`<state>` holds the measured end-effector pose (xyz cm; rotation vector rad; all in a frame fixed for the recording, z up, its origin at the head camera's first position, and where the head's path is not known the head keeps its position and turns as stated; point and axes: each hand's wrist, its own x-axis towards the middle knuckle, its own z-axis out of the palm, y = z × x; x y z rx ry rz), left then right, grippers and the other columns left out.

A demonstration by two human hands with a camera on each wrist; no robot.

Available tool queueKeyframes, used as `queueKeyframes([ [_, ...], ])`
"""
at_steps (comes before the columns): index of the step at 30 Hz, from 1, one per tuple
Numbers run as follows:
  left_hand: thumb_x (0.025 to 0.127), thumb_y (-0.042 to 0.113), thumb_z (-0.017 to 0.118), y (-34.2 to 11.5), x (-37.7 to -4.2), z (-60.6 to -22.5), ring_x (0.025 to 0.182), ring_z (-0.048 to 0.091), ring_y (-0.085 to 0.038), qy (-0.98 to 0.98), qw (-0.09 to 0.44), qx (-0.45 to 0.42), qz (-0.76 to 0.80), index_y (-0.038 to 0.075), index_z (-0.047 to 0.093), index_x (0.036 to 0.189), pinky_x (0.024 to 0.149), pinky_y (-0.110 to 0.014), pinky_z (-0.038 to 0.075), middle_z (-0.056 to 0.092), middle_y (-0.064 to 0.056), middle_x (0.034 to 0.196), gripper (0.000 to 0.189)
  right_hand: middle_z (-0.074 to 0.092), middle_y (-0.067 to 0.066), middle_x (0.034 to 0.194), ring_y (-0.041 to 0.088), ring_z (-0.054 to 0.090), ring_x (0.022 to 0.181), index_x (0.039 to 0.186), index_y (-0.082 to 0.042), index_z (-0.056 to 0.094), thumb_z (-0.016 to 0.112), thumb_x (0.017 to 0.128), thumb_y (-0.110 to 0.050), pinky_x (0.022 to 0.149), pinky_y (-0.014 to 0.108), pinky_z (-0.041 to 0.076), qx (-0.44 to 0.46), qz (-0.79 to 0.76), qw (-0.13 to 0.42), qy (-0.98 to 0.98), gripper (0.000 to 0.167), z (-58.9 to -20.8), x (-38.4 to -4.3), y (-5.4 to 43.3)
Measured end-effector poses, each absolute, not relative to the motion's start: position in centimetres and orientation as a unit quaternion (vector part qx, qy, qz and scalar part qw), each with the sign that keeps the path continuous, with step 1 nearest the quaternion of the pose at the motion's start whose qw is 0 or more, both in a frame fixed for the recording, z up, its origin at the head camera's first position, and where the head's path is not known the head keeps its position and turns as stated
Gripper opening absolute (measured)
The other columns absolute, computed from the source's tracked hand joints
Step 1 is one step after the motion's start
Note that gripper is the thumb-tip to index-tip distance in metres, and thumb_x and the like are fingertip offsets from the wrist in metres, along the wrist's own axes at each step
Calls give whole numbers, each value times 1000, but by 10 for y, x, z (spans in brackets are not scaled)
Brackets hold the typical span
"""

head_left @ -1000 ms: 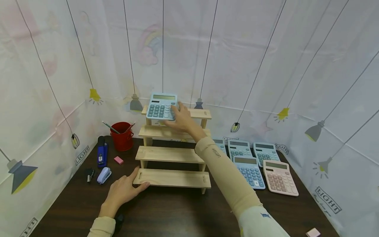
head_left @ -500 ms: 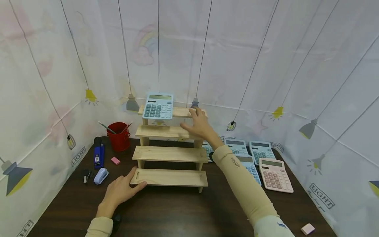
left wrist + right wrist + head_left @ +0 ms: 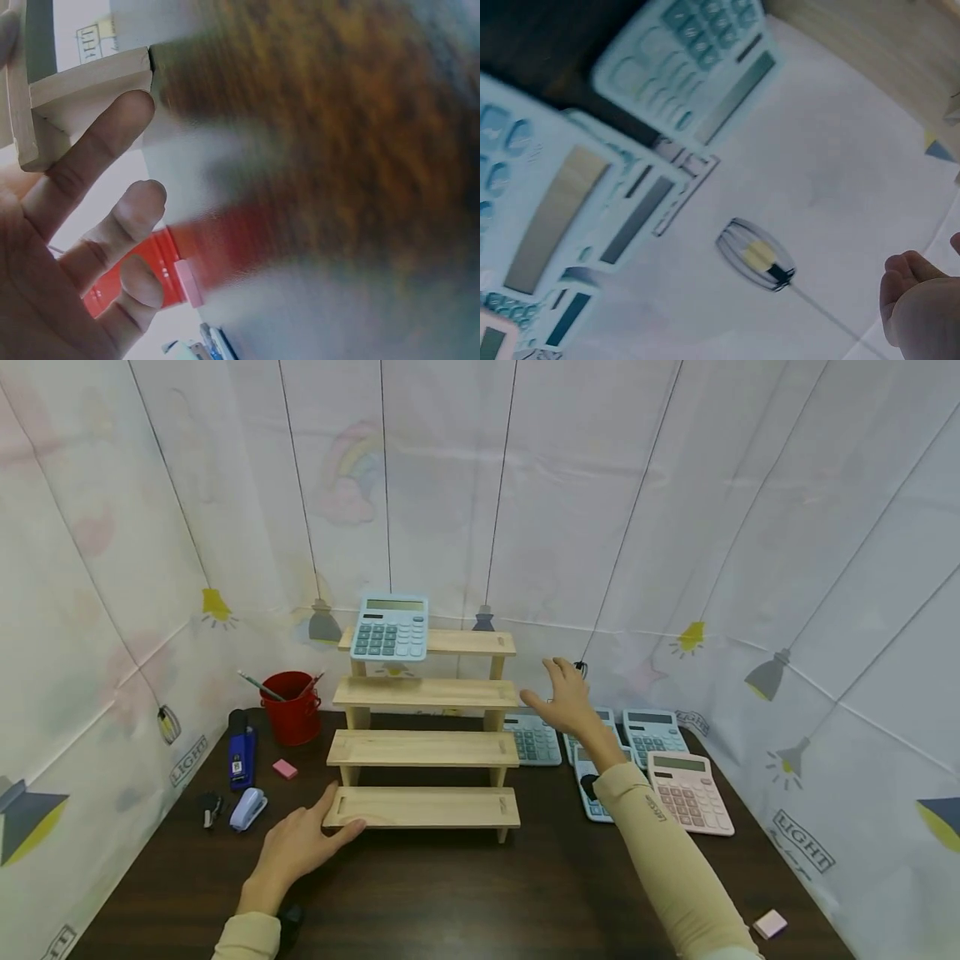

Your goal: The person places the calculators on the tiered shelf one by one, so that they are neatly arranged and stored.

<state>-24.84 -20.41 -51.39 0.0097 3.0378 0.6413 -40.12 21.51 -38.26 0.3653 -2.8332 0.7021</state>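
A tiered wooden display stand stands on the dark table. On the left of its top step leans a light blue calculator. My left hand rests against the left end of the bottom step, thumb at the front edge. In the left wrist view its index finger lies extended against the wood, and the other fingers are spread. My right hand is raised right of the stand with fingers spread, holding nothing. Near it are several blue calculators and a pink calculator; my forearm partly covers some.
Left of the stand are a red bucket with pencils, a blue stapler, a pink eraser, a small light-blue stapler and a small black item. Another eraser lies front right. A printed curtain surrounds the table.
My right hand has let go of the blue calculator on the top step and moved right, toward the other calculators. My left hand has stayed at the stand. The view has shifted slightly right.
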Motion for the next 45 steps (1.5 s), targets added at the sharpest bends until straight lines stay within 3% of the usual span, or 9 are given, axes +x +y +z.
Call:
queueKeyframes([
  [6, 82, 86, 49, -205, -249, -515, 87, 65, -28, 978, 24, 3, 208, 15, 30, 159, 64, -45, 50, 69, -25, 115, 107, 15, 25, 166, 49, 10, 153, 159, -5, 24, 59, 97, -49, 117, 72, 14, 120, 242, 98, -958, 84, -404, -385, 241],
  [13, 81, 87, 49, -205, -251, -516, 92, 66, -31, 977, 29, 4, 210, 13, 30, 159, 68, -49, 52, 66, -28, 124, 109, 24, 29, 161, 57, 22, 145, 157, -10, 33, 60, 95, -51, 108, 79, 22, 114, 170, 93, -974, 79, -433, -365, 262],
  [24, 82, 86, 48, -203, -249, -514, 97, 66, -35, 975, 30, 7, 219, 12, 30, 159, 71, -53, 52, 63, -30, 129, 109, 23, 38, 158, 66, 25, 140, 158, -8, 28, 58, 93, -61, 107, 80, 24, 51, 135, 23, -989, 89, -467, -338, 295],
  [31, 82, 86, 48, -204, -249, -515, 98, 67, -38, 975, 24, 7, 219, 12, 30, 159, 70, -53, 52, 64, -30, 127, 109, 25, 44, 152, 71, 32, 132, 155, 0, 29, 60, 93, -58, 98, 81, 32, 36, 126, 4, -991, 91, -474, -332, 306],
  [45, 81, 87, 48, -206, -248, -514, 99, 67, -39, 975, 22, 12, 220, 11, 30, 158, 69, -52, 53, 64, -30, 129, 110, 17, 51, 150, 75, 29, 130, 157, 1, 20, 63, 91, -57, 96, 78, 38, -3, 145, -48, -988, 98, -479, -328, 317],
])
